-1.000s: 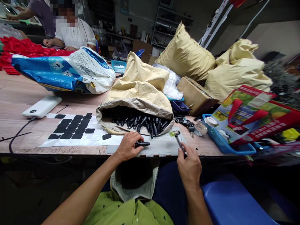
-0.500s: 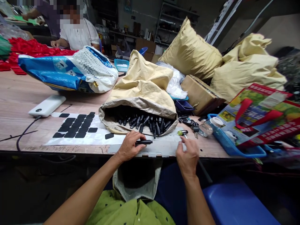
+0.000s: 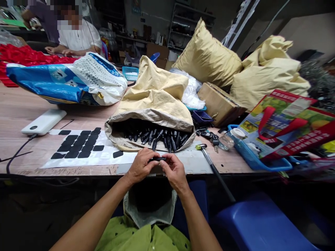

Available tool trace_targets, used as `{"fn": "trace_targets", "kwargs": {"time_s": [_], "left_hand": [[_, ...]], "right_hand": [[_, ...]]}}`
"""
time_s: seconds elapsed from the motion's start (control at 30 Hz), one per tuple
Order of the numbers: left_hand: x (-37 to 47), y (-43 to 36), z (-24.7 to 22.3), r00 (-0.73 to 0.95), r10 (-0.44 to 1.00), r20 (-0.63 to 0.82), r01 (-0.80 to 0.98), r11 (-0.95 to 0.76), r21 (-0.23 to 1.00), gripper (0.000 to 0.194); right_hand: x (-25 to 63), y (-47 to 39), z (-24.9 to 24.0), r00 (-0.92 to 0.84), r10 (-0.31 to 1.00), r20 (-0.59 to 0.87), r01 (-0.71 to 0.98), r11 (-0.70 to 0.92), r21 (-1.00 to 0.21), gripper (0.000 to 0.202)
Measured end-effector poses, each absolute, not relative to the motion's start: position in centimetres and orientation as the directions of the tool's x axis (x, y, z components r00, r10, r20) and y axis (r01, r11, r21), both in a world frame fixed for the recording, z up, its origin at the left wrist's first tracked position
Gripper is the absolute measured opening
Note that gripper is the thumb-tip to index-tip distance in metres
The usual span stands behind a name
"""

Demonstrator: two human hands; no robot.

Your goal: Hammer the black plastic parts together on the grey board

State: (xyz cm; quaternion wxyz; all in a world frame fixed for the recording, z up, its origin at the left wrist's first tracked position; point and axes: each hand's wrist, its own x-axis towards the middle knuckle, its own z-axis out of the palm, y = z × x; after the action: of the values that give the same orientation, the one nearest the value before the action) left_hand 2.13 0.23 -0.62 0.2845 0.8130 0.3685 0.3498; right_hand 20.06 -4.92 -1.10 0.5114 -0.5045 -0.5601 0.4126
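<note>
My left hand point(image 3: 143, 164) is closed on one end of a slim black pen-like tube point(image 3: 157, 159), at the table's front edge. Thumb and fingers of my right hand point(image 3: 175, 171) pinch its other end, so the tube lies level between both hands. Just behind them a cloth sack point(image 3: 154, 96) lies on its side, its mouth facing me, with many similar black tubes point(image 3: 170, 141) inside. Below my hands another sack point(image 3: 164, 212) gapes in my lap, its inside dark. To the right rests a hammer point(image 3: 209, 158) with a green-yellow head, its handle sticking out past the edge.
Black rounded patches point(image 3: 78, 144) lie on a white sheet at left, near a white power bank point(image 3: 44, 121) with a cable. A blue-white bag point(image 3: 73, 82) is behind. At right stand a blue basket point(image 3: 272, 164) and printed bag point(image 3: 285, 125). A person point(image 3: 78, 38) sits across.
My right hand has moved left from beside the hammer and taken the tube's free end. My left hand still holds it. The view has shifted slightly right.
</note>
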Motion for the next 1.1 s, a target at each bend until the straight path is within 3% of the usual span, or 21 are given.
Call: {"fn": "trace_targets", "kwargs": {"time_s": [0.2, 0.57, 0.87, 1.0, 1.1], "left_hand": [[2.2, 0.4, -0.9, 0.457, 0.805, 0.378, 0.403, -0.566, 0.719, 0.021], [2.3, -0.1, -1.0, 0.484, 0.751, 0.449, 0.488, -0.658, 0.574, 0.026], [2.2, -0.5, -0.8, 0.476, 0.739, 0.477, 0.43, -0.668, 0.607, 0.019], [1.8, -0.4, -0.6, 0.478, 0.778, 0.408, 0.41, -0.609, 0.679, 0.022], [1.7, -0.3, -0.4, 0.497, 0.794, 0.35, 0.412, -0.571, 0.71, 0.027]], "right_hand": [[19.8, -4.3, -0.6, -0.017, 0.958, 0.287, 0.318, 0.277, -0.907, 0.02], [18.8, -4.5, -0.5, 0.052, 0.913, 0.405, 0.404, 0.352, -0.844, 0.008], [19.7, -4.7, -0.6, 0.005, 0.923, 0.386, 0.285, 0.369, -0.885, 0.016], [20.1, -5.0, -0.9, -0.01, 0.947, 0.321, 0.199, 0.317, -0.928, 0.037], [20.1, -5.0, -0.9, -0.025, 0.959, 0.284, 0.157, 0.284, -0.946, 0.036]]}}
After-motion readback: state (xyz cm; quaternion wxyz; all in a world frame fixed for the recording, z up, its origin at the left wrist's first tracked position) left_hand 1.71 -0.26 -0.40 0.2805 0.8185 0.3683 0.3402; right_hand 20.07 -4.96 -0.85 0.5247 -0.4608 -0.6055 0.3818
